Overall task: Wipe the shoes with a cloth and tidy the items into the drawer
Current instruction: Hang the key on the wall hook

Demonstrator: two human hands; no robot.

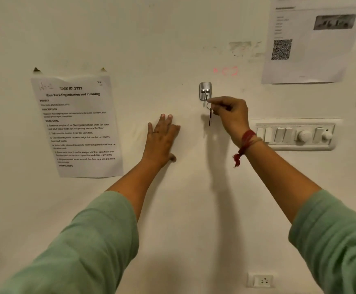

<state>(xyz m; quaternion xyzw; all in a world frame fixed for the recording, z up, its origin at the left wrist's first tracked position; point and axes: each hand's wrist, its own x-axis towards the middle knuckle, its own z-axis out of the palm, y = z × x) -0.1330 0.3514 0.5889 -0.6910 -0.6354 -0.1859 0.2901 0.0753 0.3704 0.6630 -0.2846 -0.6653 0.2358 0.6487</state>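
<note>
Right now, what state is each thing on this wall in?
Left hand: open, flat against the wall.
Right hand: pinching the key ring.
Hook: fixed to the wall; whether the ring is on it is unclear.
Key: hanging down from its ring, below the hook.
Task sheet: stuck on the wall.
Switch panel: switch positions unclear.

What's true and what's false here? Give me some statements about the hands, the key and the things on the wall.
1. The right hand pinches the key just below the metal hook. True.
2. The left hand holds a cloth. False: it lies flat on the wall, empty.
3. The switch panel is right of the hook. True.
4. The task sheet hangs right of the hook. False: left of it.
</note>
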